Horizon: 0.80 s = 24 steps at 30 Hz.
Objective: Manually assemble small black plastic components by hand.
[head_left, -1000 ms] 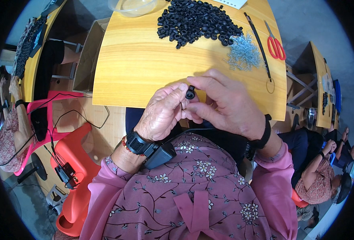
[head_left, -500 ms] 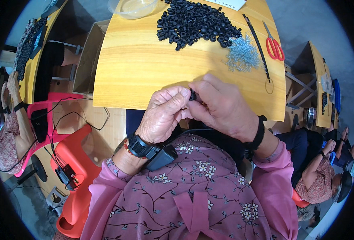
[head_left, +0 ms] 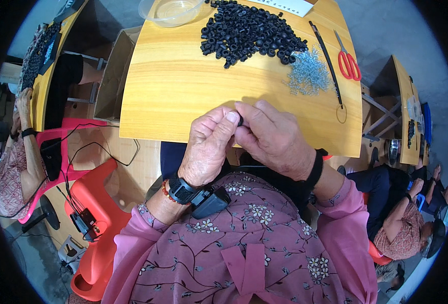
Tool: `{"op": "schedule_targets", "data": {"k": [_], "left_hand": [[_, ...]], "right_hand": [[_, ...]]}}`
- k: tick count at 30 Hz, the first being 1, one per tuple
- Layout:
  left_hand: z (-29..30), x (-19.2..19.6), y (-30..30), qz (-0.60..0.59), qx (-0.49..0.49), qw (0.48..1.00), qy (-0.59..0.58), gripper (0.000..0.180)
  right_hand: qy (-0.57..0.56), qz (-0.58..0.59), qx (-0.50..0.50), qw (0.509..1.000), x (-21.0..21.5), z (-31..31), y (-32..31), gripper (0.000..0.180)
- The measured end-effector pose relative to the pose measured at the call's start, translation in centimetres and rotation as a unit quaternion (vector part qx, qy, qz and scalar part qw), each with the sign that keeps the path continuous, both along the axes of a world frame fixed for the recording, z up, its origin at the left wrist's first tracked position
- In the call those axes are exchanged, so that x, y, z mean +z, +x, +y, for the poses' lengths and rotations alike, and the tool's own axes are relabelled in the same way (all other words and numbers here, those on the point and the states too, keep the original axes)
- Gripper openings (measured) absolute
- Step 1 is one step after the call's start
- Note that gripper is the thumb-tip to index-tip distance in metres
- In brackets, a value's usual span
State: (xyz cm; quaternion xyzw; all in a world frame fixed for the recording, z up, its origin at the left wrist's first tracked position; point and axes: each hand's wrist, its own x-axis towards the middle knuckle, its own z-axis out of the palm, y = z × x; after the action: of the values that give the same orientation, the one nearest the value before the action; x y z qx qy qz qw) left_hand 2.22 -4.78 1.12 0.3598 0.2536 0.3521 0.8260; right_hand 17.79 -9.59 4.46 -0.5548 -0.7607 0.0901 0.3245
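A small round black rubber piece [head_left: 241, 121] is pinched between my two hands, just in front of the table's near edge. My left hand [head_left: 207, 147] is closed, its thumb pressed against the piece from the left. From the right, my right hand [head_left: 277, 139] closes its thumb and forefinger around the same piece. The fingers cover most of it, and anything smaller held with it is hidden. Farther off lies a heap of similar black rubber pieces [head_left: 251, 30], beside a pile of small clear bluish pieces [head_left: 309, 73].
On the wooden table [head_left: 173, 91] are red-handled scissors [head_left: 348, 61], a thin black rod [head_left: 325, 58] with a wire loop, a clear plastic bowl [head_left: 173, 11] and a white printed sheet [head_left: 289, 5]. A cardboard box [head_left: 113, 76] and red chair [head_left: 94, 223] stand left. Other people sit on both sides.
Both hands stay pinched on the piece; the right fingers have turned slightly and the right hand has shifted a little to the left. The view has tilted slightly.
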Motion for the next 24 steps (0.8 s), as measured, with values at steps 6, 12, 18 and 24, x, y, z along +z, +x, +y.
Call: {"op": "schedule_targets", "data": {"k": [6,12,18,24], "left_hand": [[0.4,-0.8,-0.6,0.024,-0.048,0.998,0.032,0.023],[0.1,-0.3,-0.1,0.014,-0.017,1.0,0.013,0.024],[0.4,-0.5,-0.5,0.026,-0.042,0.999,0.0,0.022],[0.6,0.8,-0.5,0.017,-0.057,0.997,-0.043,0.023]], "right_hand": [[-0.062,0.042,0.022,0.997,0.7,0.2,0.9,0.036],[-0.085,0.053,0.041,0.994,1.3,0.5,1.2,0.031],[-0.145,-0.049,0.066,0.986,2.8,1.2,1.7,0.024],[-0.117,-0.08,0.067,0.988,3.2,1.5,2.1,0.026]]}}
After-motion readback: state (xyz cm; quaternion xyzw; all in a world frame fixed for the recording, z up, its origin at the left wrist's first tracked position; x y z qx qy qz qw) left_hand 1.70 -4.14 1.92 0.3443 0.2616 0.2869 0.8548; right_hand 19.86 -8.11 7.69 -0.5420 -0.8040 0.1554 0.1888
